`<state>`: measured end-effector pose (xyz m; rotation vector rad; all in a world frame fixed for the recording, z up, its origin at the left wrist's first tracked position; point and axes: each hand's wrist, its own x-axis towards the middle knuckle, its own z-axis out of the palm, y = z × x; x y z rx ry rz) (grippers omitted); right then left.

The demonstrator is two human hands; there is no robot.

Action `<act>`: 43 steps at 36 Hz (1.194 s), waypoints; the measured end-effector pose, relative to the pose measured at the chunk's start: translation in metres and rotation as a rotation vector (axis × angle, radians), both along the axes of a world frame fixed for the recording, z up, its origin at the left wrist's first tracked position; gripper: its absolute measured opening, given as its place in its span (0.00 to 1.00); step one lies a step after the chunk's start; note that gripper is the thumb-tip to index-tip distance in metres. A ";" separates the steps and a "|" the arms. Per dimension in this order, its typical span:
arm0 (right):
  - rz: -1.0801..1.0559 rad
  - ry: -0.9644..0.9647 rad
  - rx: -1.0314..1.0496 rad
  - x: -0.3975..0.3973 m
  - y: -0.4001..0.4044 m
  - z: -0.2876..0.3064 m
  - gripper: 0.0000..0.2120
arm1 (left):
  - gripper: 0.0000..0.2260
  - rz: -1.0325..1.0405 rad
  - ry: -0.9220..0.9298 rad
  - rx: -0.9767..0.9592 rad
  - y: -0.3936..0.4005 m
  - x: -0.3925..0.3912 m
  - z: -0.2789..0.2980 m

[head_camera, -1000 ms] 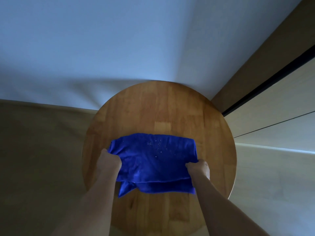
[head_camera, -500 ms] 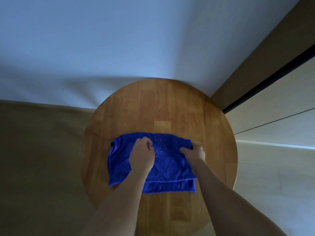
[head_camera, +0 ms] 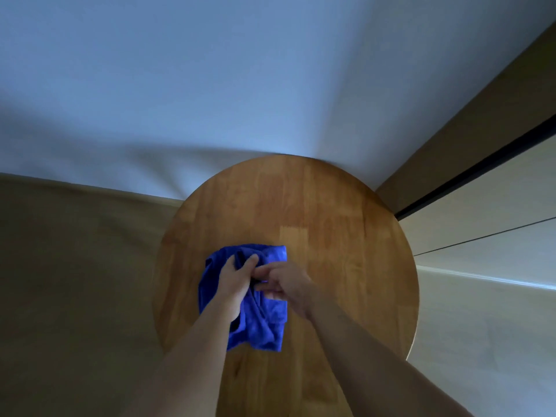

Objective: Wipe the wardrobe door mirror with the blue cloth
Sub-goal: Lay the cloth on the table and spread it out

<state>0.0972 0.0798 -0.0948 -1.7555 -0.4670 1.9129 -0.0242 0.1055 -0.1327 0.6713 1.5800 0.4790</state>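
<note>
The blue cloth point(head_camera: 264, 320) lies bunched and folded on the round wooden table point(head_camera: 346, 251), left of its middle. My left hand point(head_camera: 236, 279) rests on the cloth's upper left part with its fingers curled into the folds. My right hand point(head_camera: 282, 282) reaches in from the right and pinches a fold of the cloth beside the left hand. The two hands touch over the cloth. No mirror shows in this view.
A pale wall point(head_camera: 240, 85) rises behind the table. At the right stand light wardrobe panels point(head_camera: 481, 230) with a dark vertical gap point(head_camera: 469, 179). Beige floor point(head_camera: 75, 281) spreads at the left.
The cloth, spread wide a second ago, has been folded over into a narrower bundle. My right hand moved left to meet the left hand at the cloth's middle.
</note>
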 end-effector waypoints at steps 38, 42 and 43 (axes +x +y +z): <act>-0.051 -0.573 -0.088 -0.003 -0.014 -0.064 0.09 | 0.24 -0.220 0.504 0.122 -0.002 -0.039 -0.026; -0.127 -0.764 -0.061 0.021 -0.010 -0.057 0.05 | 0.17 -0.244 0.387 0.271 0.005 -0.018 -0.022; -0.153 -0.798 -0.051 0.028 -0.009 -0.056 0.06 | 0.17 -0.226 0.347 0.295 0.006 -0.009 -0.019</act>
